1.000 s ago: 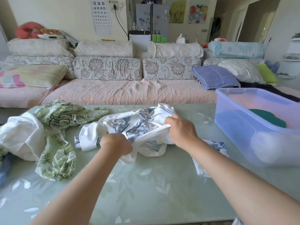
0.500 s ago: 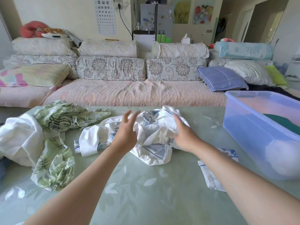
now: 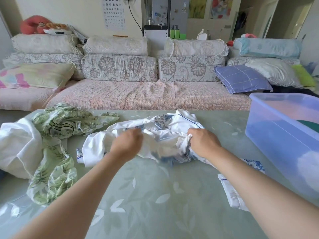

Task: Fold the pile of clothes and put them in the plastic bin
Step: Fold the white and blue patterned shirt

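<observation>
The left hand (image 3: pixel 126 144) and the right hand (image 3: pixel 203 144) meet at the middle of the pale green table (image 3: pixel 155 200). The left hand's fingers are curled down into the white garment with blue flower print (image 3: pixel 174 120) and grip a bunch of it, though blur softens the fingertips. The right hand is clamped on another bunch of the same garment, and a tuft of white cloth shows at its knuckles. The garment lies crumpled between and beyond the 2 hands. A white piece with blue trim (image 3: pixel 231 195) lies under the right forearm; I cannot tell whether it belongs to the same garment.

To the left lie a green leaf-print garment (image 3: pixel 55 159) and, at the left edge, a plain white cloth (image 3: pixel 15 145), the 2 touching. The translucent blue plastic bin (image 3: pixel 276 138) stands at the right of the table, apart from the held garment, with something dark green (image 3: pixel 309 125) inside. A sofa (image 3: pixel 138 95) with cushions runs along the far side.
</observation>
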### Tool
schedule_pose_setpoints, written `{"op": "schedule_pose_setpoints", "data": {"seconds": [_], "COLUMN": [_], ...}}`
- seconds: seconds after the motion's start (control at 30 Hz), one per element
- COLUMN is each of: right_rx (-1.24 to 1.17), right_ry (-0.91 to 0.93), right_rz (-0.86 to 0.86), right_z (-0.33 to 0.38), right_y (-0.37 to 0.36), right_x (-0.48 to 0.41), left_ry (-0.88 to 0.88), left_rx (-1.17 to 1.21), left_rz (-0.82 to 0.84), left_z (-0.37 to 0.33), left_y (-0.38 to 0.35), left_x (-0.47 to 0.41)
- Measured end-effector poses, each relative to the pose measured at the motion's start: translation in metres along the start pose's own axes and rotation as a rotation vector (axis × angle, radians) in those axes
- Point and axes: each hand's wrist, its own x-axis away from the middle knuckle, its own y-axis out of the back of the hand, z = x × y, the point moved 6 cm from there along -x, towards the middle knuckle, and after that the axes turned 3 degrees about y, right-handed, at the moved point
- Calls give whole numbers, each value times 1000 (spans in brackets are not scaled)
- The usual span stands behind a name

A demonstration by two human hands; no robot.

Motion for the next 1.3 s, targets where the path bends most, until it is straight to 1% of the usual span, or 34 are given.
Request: {"op": "schedule_pose_setpoints", "data": {"seconds": [0.03, 0.07, 0.13, 0.2, 0.23, 0.3, 0.37, 0.43, 0.47, 0.53, 0.57, 0.63, 0.7, 0.73, 0.8, 0.83, 0.9, 0.97, 1.03, 1.07, 1.13, 1.2, 1.23, 1.3], "right_rx": [24, 53, 115, 171, 189, 226, 284, 306, 306, 319, 335, 364, 249, 137, -158, -267, -341, -340, -357, -355, -321, -210, -129, 50], "right_ry": [-70, -126, -185, -202, -206, -222, -230, -230, -236, -226, -208, -116, 22, 84, 191, 232, 214, 193, 225, 234, 245, 238, 218, 113], "right_rz": [-13, -15, 15, 59, 81, 153, 232, 300, 330, 344, 335, 231, 82, 41, 60, 75, 167, 276, 375, 422, 545, 737, 834, 1039], "right_z": [-8, -15, -23, -24, -23, -22, -21, -23, -25, -26, -25, -18, -12, -10, -3, -1, 4, 7, 12, 15, 16, 16, 14, 10], "right_y": [4, 7, 8, 5, 3, -4, -10, -18, -21, -22, -20, -9, 1, 5, 6, 4, 2, -1, 1, 4, 9, 9, 7, 5], "right_x": [0, 0, 1, 1, 1, 1, 2, 3, 4, 5, 6, 8, 8, 10, 19, 23, 36, 51, 66, 73, 86, 102, 110, 127], "left_ry": [118, 191, 248, 229, 215, 188, 150, 120, 131, 177, 170, 119, 73, 42, -35, -67, -82, -55, -43, -47, -73, -65, -63, -40], "left_rx": [53, 62, -75, -284, -341, -359, -359, -440, -472, -455, -418, -323, -275, -259, -236, -216, -66, 64, 90, 93, 112, 87, 42, -89], "left_rz": [-83, -138, -135, -100, -96, -58, 61, 215, 254, 279, 278, 279, 283, 299, 306, 296, 263, 204, 158, 177, 296, 425, 480, 635], "left_z": [14, 27, 45, 55, 58, 57, 51, 47, 48, 52, 51, 46, 42, 41, 41, 40, 36, 34, 37, 39, 40, 42, 41, 46], "left_y": [12, 23, 31, 25, 20, 14, 6, -5, -8, -8, -7, -6, -4, -3, -6, -8, -4, 8, 24, 30, 37, 40, 43, 48], "left_x": [-4, -6, -5, -5, -5, -6, -4, 2, 5, 9, 9, 11, 14, 16, 22, 25, 35, 45, 53, 58, 71, 86, 93, 109]}}
